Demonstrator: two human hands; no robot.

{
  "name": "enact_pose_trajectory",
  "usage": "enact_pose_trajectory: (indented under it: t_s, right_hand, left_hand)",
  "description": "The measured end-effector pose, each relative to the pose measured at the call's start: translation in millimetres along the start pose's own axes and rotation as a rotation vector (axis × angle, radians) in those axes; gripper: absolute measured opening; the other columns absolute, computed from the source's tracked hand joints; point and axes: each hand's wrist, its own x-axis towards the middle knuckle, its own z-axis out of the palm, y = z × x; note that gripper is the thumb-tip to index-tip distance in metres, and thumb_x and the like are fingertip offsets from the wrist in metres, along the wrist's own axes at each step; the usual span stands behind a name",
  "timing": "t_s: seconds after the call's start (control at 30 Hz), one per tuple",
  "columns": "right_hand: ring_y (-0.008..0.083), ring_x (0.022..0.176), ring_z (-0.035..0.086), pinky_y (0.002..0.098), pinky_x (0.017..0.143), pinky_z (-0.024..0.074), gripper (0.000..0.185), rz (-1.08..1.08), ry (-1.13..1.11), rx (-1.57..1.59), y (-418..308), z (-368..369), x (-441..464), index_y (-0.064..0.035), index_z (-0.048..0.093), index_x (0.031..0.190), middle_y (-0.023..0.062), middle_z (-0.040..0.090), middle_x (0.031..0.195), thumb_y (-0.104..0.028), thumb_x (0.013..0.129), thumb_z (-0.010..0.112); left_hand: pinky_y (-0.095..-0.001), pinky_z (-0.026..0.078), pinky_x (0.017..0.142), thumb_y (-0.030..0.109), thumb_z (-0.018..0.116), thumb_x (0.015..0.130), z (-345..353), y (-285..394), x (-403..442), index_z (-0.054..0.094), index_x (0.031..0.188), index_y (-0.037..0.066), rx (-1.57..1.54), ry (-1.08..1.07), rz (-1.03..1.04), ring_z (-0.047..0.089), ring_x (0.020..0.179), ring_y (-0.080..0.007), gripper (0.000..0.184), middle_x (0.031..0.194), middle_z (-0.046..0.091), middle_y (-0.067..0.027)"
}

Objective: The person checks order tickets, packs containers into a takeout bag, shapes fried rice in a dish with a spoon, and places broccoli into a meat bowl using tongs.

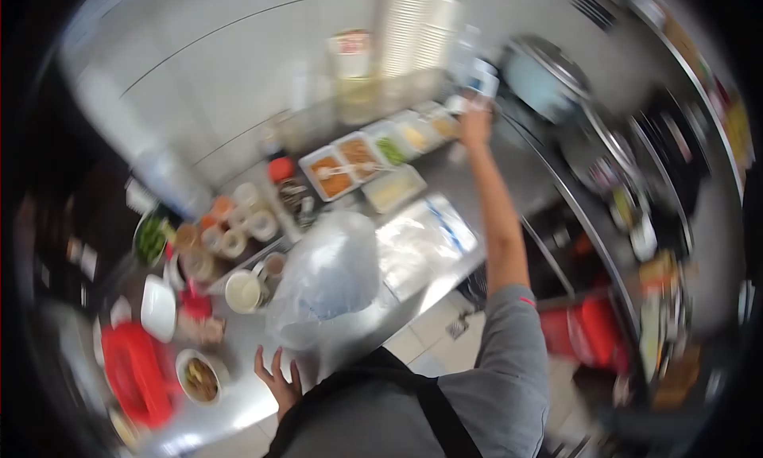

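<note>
My left hand (280, 382) hovers at the counter's front edge with its fingers spread, holding nothing. Just beyond it lies a puffed-up clear plastic bag (330, 271). A white bowl (199, 376) with brown food stands to the left of that hand. My right arm is stretched far out to the back right. The right hand (476, 120) is at a white object with a blue label (482, 78), and its fingers are smeared by motion. Whether it grips or only touches this object I cannot tell. Beside the right hand runs a row of food trays (330, 176).
A light-blue pot (544, 76) stands at the back right. Stacked white containers (407, 29) rise along the wall. Clear flat bags (425, 239) lie on the steel counter. Several small tubs (233, 243), a cream mug (245, 291) and a red container (137, 370) occupy the left side.
</note>
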Motion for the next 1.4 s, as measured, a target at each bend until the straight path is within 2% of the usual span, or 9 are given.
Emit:
enact_pose_trajectory:
  t_s: [0.17,0.2,0.27,0.37,0.57,0.63,0.8,0.97,1.4]
  right_hand:
    - [0.0304,0.087,0.059,0.0419,0.073,0.0474,0.05,-0.111,0.182,0.087,66,160,108,-0.0078,0.058,0.107,0.016,0.06,0.099,-0.044,0.072,0.063]
    - [0.0328,0.09,0.058,0.0426,0.076,0.0465,0.052,0.041,-0.224,0.393,82,153,126,-0.0017,0.057,0.106,0.0177,0.059,0.102,-0.042,0.073,0.063]
    - [0.0233,0.087,0.061,0.0362,0.073,0.0494,0.03,-0.393,0.03,-0.402,97,200,147,-0.008,0.065,0.088,0.0116,0.062,0.095,-0.035,0.078,0.057]
    - [0.0306,0.079,0.062,0.0412,0.057,0.0517,0.025,0.211,-0.413,0.796,96,142,162,-0.0081,0.062,0.094,0.015,0.061,0.093,-0.026,0.079,0.054]
    - [0.0263,0.048,0.054,0.0423,0.044,0.0392,0.021,-0.911,0.544,0.08,130,73,137,-0.0027,0.057,0.059,0.0138,0.054,0.052,-0.02,0.069,0.054]
    - [0.0308,0.059,0.058,0.0436,0.052,0.0413,0.029,-0.515,0.21,-0.065,160,83,137,-0.006,0.056,0.057,0.0145,0.058,0.06,-0.029,0.074,0.051]
    - [0.0186,0.063,0.063,0.0292,0.059,0.0491,0.015,0.655,0.361,1.228,181,-9,40,0.0039,0.064,0.075,0.0118,0.062,0.064,-0.011,0.073,0.06]
    - [0.0203,0.078,0.06,0.0301,0.066,0.0503,0.03,0.38,0.214,2.129,183,20,-31,0.0047,0.047,0.108,0.0165,0.06,0.09,0.003,0.079,0.054]
    - [0.0174,0.085,0.051,0.0327,0.068,0.0389,0.027,-0.339,0.391,0.022,60,-3,-20,-0.0084,0.061,0.101,0.0028,0.057,0.084,-0.013,0.076,0.051]
  left_hand:
    - [-0.0464,0.02,0.102,0.007,0.059,0.078,-15,-20,-46,0.031,0.128,0.001,0.364,0.546,-0.486,0.018,0.126,-0.0408,0.058,0.136,0.015,-0.0268]
    - [-0.0449,0.017,0.103,0.009,0.055,0.081,-33,-19,-49,0.028,0.131,0.001,0.433,0.656,-0.651,0.017,0.127,-0.0381,0.057,0.137,0.015,-0.0259]
    - [-0.0432,0.016,0.104,0.02,0.052,0.086,-54,-50,-61,0.027,0.132,0.0,0.437,0.949,-0.811,0.017,0.127,-0.0367,0.056,0.134,0.02,-0.0265]
    - [-0.0424,0.028,0.098,0.032,0.046,0.089,-87,-140,-99,0.038,0.125,0.001,0.37,0.899,-1.017,0.032,0.118,-0.0359,0.049,0.129,0.029,-0.0249]
    - [-0.0318,0.047,0.067,0.03,0.049,0.087,-102,-217,-99,0.05,0.11,0.006,-0.517,0.633,-0.965,0.053,0.091,-0.0222,0.034,0.1,0.053,-0.0082]
    - [-0.0213,0.043,0.044,0.028,0.054,0.084,-94,-274,-110,0.052,0.1,0.007,-0.407,0.61,-0.813,0.058,0.058,-0.013,0.027,0.08,0.058,-0.0071]
    - [-0.0232,0.044,0.052,0.027,0.05,0.086,-100,-211,-101,0.045,0.12,0.008,-0.447,0.607,-1.048,0.06,0.066,-0.0166,0.04,0.095,0.059,-0.0063]
    - [-0.0293,0.047,0.066,0.025,0.048,0.086,-78,-207,-113,0.042,0.124,0.008,-0.529,0.602,-1.082,0.06,0.08,-0.0185,0.042,0.107,0.056,-0.0059]
    - [-0.0272,0.046,0.066,0.026,0.055,0.084,-70,-143,-128,0.043,0.123,0.008,-0.473,0.617,-1.099,0.054,0.077,-0.0163,0.045,0.104,0.056,-0.0046]
